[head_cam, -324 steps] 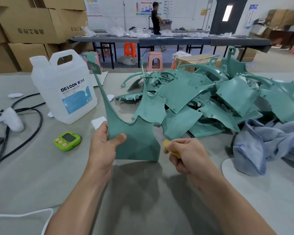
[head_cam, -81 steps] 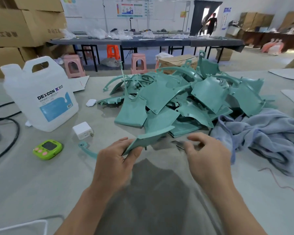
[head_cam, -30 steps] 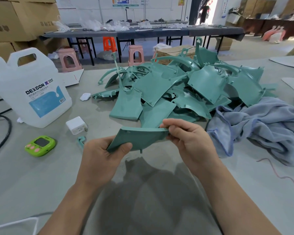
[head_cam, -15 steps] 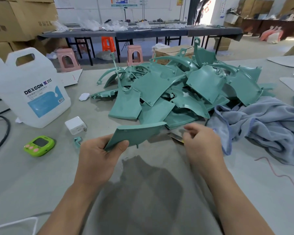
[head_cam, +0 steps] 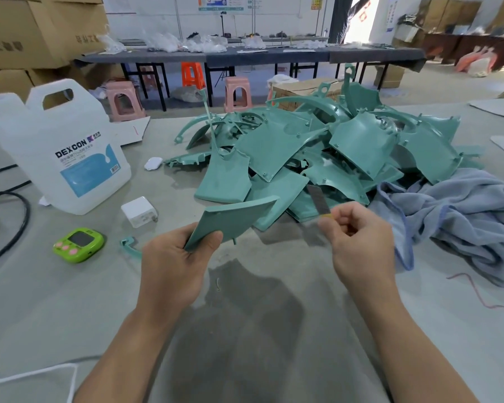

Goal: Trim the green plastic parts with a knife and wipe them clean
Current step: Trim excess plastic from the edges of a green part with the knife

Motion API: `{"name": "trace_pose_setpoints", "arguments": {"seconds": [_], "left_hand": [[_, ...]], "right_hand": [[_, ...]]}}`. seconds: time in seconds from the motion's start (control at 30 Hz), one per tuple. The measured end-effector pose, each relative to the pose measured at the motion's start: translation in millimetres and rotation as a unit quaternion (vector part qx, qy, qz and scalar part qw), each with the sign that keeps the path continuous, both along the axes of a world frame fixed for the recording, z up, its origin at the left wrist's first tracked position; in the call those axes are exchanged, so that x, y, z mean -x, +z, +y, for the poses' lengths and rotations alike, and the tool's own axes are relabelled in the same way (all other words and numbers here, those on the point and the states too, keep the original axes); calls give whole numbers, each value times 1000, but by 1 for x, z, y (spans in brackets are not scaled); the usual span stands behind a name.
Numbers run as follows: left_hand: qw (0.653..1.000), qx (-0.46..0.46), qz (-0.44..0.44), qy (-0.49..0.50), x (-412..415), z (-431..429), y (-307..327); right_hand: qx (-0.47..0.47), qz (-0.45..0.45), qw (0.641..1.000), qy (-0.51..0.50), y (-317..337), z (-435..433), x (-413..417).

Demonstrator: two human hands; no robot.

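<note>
L hand (head_cam: 172,266) grip curls round corner of green part (head_cam: 233,221), held off surface (head_cam: 70,301), free edge facing R, prob. for trimming. R hand (head_cam: 358,242) grip pinches knife (head_cam: 317,200), blade up, clear of part; cloth (head_cam: 463,210) at R for wiping.

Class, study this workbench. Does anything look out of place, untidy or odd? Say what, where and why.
The green parts lie in a tangled heap, not stacked. A small green piece lies loose beside the green timer. A red thread trails near the crumpled cloth. The right hand pinches a bare blade.
</note>
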State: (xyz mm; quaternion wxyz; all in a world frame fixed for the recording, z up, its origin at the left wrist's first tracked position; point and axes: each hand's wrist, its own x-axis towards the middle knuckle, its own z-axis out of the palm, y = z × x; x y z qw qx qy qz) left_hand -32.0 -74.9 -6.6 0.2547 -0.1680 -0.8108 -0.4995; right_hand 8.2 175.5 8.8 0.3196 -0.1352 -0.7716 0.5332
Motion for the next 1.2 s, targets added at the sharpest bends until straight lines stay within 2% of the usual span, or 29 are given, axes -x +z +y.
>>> {"name": "trace_pose_setpoints", "arguments": {"seconds": [0.07,0.13,0.27,0.33,0.4,0.47,0.53,0.6,0.67,0.73,0.83,0.97,1.07,1.13,1.2], "left_hand": [[1000,7,0,3,0,1,0],[1000,15,2,2,-1,1,0],[1000,11,2,-2,-3,2,1],[1000,10,-1,0,-3,3,1],[1000,10,-4,-2,-3,4,2],[1000,7,-6,-5,-2,5,1],[1000,-4,-7,-9,-3,4,1],[1000,-13,-7,-11,-3,3,2],[1000,-11,-3,-9,-3,3,3],[1000,-18,-9,-12,-4,3,4],[1000,-20,-21,-5,-3,4,4],[999,-27,-25,-6,-5,5,6],[998,-46,-30,-14,-5,6,8],[998,-56,-34,-16,-5,6,8],[998,-52,-31,-21,-4,6,8]], "right_hand": [[70,49,992,93,2,-14,2],[83,41,987,134,0,-24,5],[101,-26,992,76,-8,-19,16],[129,-13,990,51,-9,-15,17],[133,24,986,94,-8,-19,14],[99,17,986,133,-8,-26,11],[82,-19,993,85,-12,-26,13],[104,-28,993,44,-14,-20,14],[129,4,988,89,-13,-21,12],[114,2,985,130,-13,-27,10],[82,-35,993,79,-16,-28,12],[105,3,986,132,-14,-34,7],[98,-38,991,84,-15,-36,11],[114,-21,991,68,-16,-31,13],[107,18,989,97,-14,-33,10]]}}
